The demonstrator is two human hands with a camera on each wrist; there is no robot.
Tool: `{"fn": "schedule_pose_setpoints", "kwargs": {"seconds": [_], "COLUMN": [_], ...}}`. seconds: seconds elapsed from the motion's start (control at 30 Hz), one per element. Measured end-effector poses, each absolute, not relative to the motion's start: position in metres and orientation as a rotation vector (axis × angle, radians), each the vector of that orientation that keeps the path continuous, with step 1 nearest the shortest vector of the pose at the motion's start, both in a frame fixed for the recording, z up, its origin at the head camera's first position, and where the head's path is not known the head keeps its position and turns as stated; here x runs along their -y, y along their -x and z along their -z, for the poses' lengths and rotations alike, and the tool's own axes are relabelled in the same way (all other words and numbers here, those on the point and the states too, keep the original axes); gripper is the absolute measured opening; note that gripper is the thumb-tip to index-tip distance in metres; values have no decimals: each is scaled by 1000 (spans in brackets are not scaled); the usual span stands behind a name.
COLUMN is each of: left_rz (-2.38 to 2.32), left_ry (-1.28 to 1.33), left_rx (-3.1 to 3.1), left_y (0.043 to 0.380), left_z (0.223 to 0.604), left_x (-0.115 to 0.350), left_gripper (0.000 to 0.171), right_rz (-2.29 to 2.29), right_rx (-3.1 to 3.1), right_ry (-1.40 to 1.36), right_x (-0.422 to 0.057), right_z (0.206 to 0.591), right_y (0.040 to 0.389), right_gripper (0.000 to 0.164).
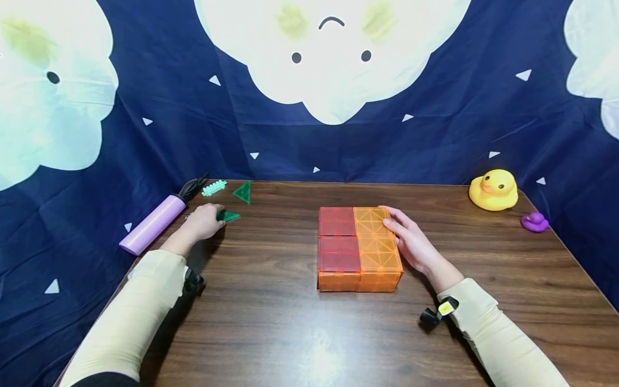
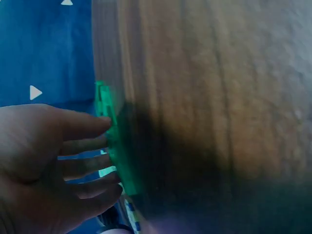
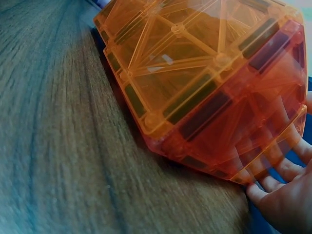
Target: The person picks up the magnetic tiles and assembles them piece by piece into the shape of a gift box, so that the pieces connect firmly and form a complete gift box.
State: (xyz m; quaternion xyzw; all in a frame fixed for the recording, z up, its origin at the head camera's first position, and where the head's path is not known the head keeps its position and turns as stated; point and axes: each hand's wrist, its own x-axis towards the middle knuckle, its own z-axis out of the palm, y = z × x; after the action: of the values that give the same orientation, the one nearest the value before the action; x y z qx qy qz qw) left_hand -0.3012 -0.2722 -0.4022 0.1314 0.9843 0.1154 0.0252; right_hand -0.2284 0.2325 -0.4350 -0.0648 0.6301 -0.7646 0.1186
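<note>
On the table's left side, my left hand pinches a green triangular magnetic tile between thumb and fingers. The left wrist view shows this tile nearly edge-on, with the thumb at its near face. A translucent box of magnetic tiles, red and orange on top, stands at the middle. My right hand holds its right far corner, the thumb on the top edge. Through the tiles in the right wrist view, the right hand's fingers show against the box's side.
Behind my left hand lie another green triangle tile and a mint-green bumpy piece. A lilac cylinder with a black end lies along the left edge. At the back right sit a yellow duck and a small purple duck.
</note>
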Motion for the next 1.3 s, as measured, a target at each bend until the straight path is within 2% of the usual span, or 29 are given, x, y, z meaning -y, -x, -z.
{"fn": "schedule_pose_setpoints", "kwargs": {"seconds": [0.33,0.53,0.73,0.97,1.3], "left_rz": [-475,-640,-825,-1109,-1184], "left_ry": [-397,-524,-622,-922,-1198], "left_rx": [-3073,-3033,-2988,-2919,-2786], "left_y": [304,299,286,258,228], "left_z": [403,389,366,346,341], "left_x": [273,256,211,139,73], "left_gripper": [35,27,26,22,21], "right_rz": [2231,2226,2225,2223,2238], "right_rx": [-1852,-1845,-1842,-1845,-1831], "right_ry": [186,199,201,196,192], "right_x": [-232,-232,-233,-234,-232], "right_z": [435,435,434,434,434], "right_y": [228,228,229,229,229], "right_gripper": [53,53,53,52,51]}}
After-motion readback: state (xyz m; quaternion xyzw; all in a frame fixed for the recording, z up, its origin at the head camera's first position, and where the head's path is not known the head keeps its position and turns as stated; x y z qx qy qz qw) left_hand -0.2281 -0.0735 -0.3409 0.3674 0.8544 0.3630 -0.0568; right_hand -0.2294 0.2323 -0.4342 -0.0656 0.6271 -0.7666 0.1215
